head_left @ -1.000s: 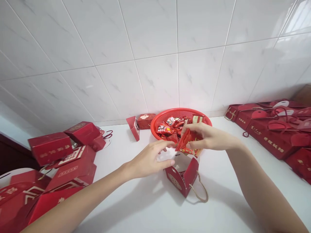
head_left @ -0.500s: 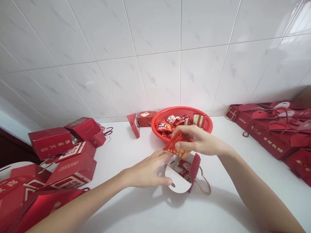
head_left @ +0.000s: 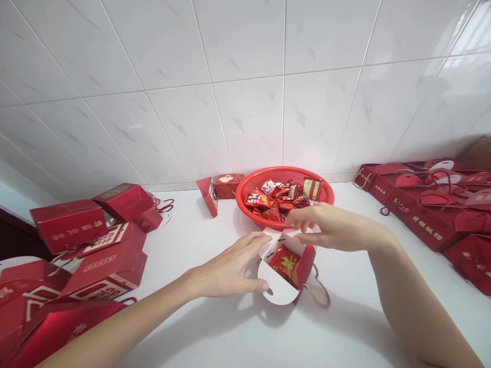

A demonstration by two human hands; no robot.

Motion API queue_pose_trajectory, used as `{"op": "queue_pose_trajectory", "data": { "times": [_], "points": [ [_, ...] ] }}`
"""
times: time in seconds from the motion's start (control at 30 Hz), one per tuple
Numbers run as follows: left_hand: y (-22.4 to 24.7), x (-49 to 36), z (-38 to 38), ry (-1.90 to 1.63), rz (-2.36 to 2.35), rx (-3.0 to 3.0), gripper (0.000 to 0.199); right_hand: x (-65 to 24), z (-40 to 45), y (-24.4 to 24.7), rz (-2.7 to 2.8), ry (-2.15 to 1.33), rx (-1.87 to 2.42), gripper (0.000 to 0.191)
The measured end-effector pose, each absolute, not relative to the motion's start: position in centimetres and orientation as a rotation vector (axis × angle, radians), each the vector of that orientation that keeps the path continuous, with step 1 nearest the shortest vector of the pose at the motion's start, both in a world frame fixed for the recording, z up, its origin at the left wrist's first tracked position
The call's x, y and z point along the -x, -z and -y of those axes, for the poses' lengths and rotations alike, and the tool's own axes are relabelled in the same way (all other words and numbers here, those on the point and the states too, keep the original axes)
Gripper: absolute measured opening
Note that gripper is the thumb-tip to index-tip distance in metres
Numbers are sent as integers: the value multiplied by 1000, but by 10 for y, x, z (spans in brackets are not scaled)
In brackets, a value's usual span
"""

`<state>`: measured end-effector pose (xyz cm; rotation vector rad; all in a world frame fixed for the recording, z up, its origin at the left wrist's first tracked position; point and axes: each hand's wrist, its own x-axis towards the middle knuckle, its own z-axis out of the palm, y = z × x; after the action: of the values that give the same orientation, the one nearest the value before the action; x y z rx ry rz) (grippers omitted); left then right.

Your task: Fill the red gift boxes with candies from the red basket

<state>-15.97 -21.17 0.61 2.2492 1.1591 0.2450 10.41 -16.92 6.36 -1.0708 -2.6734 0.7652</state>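
Observation:
A small red gift box (head_left: 308, 260) with a white inner lining stands on the white table, its flaps spread. Inside it lies a red snack packet (head_left: 284, 261) with gold characters. My left hand (head_left: 240, 268) steadies the box's left side, thumb on the white rounded flap (head_left: 279, 287) and fingertips at the far flap. Above the far right edge of the box hovers my right hand (head_left: 333, 225), thumb and fingers apart, holding nothing. Just behind is a red plastic basket (head_left: 245, 186) of wrapped sweets (head_left: 270, 199).
Red boxes (head_left: 103, 271) are heaped on the left. More red boxes (head_left: 418, 214) stand in rows on the right. Near the tiled wall (head_left: 245, 117) sit a small patterned box (head_left: 229, 186) and a red folded card piece (head_left: 208, 197). A twine handle (head_left: 320, 289) loops beside the gift box.
The red packet has left my right hand and now lies in the gift box. My right hand has moved slightly right and opened. My left hand stays at the box.

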Motion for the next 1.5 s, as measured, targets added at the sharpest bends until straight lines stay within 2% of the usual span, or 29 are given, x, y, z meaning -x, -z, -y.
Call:
{"op": "queue_pose_trajectory", "data": {
  "times": [0.1,0.2,0.37,0.47,0.57,0.73,1.0,1.23,1.5],
  "points": [
    [-4,163,213,-278,-1192,-2235,90,-118,174,-68,2718,-780,1129,31],
    [-1,165,218,-396,-1180,-2233,80,-122,178,-67,2705,-798,1175,41],
    [4,164,235,-453,-1146,-2269,60,-106,178,-60,2735,-515,1490,21],
    [6,160,246,-455,-1099,-2349,46,-95,176,-55,2709,-318,1703,33],
    [8,157,255,-483,-998,-2476,31,-90,175,-50,2752,-303,1729,42],
    [9,156,262,-584,-836,-2740,19,-81,180,-46,2829,-305,1607,35],
    [18,154,262,-618,-746,-2842,23,-74,182,-40,2938,-349,1361,19],
    [22,152,258,-673,-804,-2642,25,-75,188,-49,3086,-749,1083,10],
    [28,146,251,-895,-1170,-2295,29,-77,189,-53,3064,-545,1235,15]
  ]
}}
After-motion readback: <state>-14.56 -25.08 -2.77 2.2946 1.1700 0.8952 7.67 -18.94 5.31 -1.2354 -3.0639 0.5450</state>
